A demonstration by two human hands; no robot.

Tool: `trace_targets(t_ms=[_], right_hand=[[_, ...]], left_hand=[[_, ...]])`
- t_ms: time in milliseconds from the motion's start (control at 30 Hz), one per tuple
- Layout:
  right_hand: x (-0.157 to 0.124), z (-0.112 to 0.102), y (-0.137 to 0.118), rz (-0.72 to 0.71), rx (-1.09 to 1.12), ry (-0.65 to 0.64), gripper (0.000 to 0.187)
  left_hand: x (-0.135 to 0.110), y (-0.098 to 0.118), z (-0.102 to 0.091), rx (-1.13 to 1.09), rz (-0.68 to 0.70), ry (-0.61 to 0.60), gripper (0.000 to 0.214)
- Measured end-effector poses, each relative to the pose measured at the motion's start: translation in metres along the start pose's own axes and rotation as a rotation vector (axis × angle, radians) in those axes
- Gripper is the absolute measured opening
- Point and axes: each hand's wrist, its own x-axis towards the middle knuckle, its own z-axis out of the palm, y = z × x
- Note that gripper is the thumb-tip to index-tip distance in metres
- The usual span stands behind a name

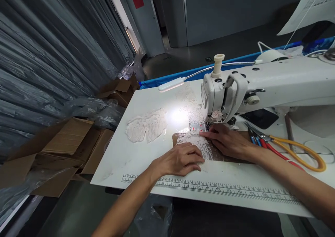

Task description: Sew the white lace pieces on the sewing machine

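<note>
A piece of white lace fabric [195, 139] lies in front of the needle area of a white sewing machine [213, 94]. My left hand [180, 158] rests flat on the lace's near left part, fingers stretched out. My right hand [227, 139] is beside the presser foot, its index finger stretched onto the lace edge and its other fingers partly curled. Under the lace and my right hand is a brown sheet [218, 155]. Another lace piece [146, 126] lies flat to the left, with a notch in its near edge. More lace lies behind the needle, partly washed out by light.
Orange-handled scissors [300, 150] and red-handled snips [280, 153] lie to the right. A lamp [171, 84] on a bendy neck shines on the white table [117, 153]. A printed ruler [209, 187] runs along the front edge. Open cardboard boxes [68, 136] stand left.
</note>
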Motion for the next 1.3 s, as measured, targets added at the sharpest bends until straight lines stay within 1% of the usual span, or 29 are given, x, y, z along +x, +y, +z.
trace_targets(t_ms=[67, 133, 267, 400, 433, 567, 633, 833, 933, 1000, 1067, 1133, 1233, 1300], right_hand=[[0.001, 0.003, 0.000, -0.021, -0.058, -0.013, 0.040], [0.000, 0.004, 0.001, -0.028, -0.050, -0.009, 0.039], [-0.007, 0.004, 0.004, 0.024, 0.083, 0.037, 0.041], [-0.010, 0.004, 0.008, 0.085, 0.163, 0.033, 0.042], [-0.010, 0.004, 0.008, 0.089, 0.167, 0.036, 0.041], [-0.009, 0.004, 0.009, 0.063, 0.169, 0.042, 0.041], [-0.009, 0.004, 0.010, 0.056, 0.155, 0.038, 0.041], [-0.011, 0.007, 0.011, 0.064, 0.126, 0.056, 0.042], [-0.012, 0.007, 0.010, 0.066, 0.117, 0.082, 0.041], [-0.012, 0.006, 0.008, 0.028, 0.096, 0.074, 0.042], [-0.011, 0.006, 0.005, -0.041, 0.042, 0.049, 0.042], [-0.008, 0.006, 0.002, -0.096, -0.042, 0.027, 0.042], [-0.004, 0.009, 0.000, -0.115, -0.148, 0.005, 0.040], [-0.002, 0.010, -0.001, -0.105, -0.175, -0.001, 0.040]], left_hand=[[0.000, 0.000, 0.003, -0.014, 0.003, 0.040, 0.015], [0.000, -0.001, 0.005, -0.036, 0.007, 0.070, 0.013], [0.001, 0.000, 0.006, -0.055, -0.007, 0.065, 0.013], [0.000, 0.002, 0.001, -0.069, -0.009, 0.100, 0.012], [0.000, 0.002, 0.000, -0.081, 0.001, 0.093, 0.010], [-0.001, 0.001, -0.001, -0.073, 0.013, 0.012, 0.018], [-0.001, -0.001, 0.001, -0.046, -0.004, 0.017, 0.015], [0.002, -0.002, 0.003, -0.050, 0.005, 0.078, 0.012], [0.004, 0.003, -0.002, -0.005, 0.010, 0.164, 0.014], [0.002, 0.008, -0.005, 0.063, 0.021, 0.207, 0.014], [-0.002, 0.014, -0.007, 0.159, 0.023, 0.186, 0.014], [-0.007, 0.018, -0.007, 0.265, 0.001, 0.117, 0.014], [-0.014, 0.020, -0.004, 0.376, -0.026, 0.020, 0.011], [-0.016, 0.018, -0.003, 0.390, -0.026, -0.012, 0.012]])
